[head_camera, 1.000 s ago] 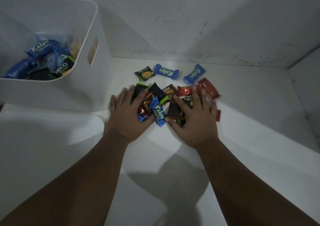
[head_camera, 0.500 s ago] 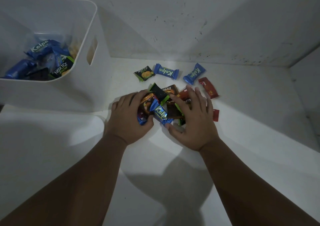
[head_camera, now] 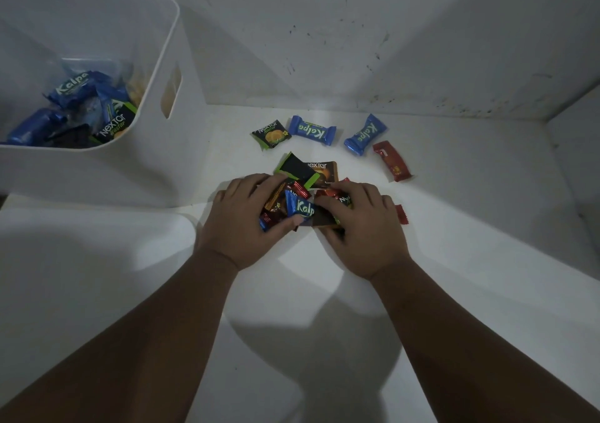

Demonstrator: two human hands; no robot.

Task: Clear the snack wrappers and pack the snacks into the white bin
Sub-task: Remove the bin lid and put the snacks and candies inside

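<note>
A heap of small snack packs [head_camera: 305, 195] lies on the white surface in the middle of the head view, bunched between both hands. My left hand [head_camera: 242, 224] curls round its left side and my right hand [head_camera: 363, 231] round its right side; a blue Kalpa pack [head_camera: 300, 208] stands up between the thumbs. Beyond the heap lie a black Nextar pack [head_camera: 271, 133], two blue Kalpa packs [head_camera: 312, 129] [head_camera: 365, 134] and a red pack [head_camera: 392, 161]. The white bin [head_camera: 181, 150] stands at the left with several snacks [head_camera: 74, 111] inside.
A stained white wall [head_camera: 357, 33] runs behind the snacks, and a second wall [head_camera: 581, 150] closes the right side. A small red wrapper [head_camera: 401, 214] lies just right of my right hand. The bin has a handle slot [head_camera: 172, 90] facing the snacks.
Both hands have drawn the heap together and toward me, fingers curling tighter round it. The red pack and the three far packs are left behind.
</note>
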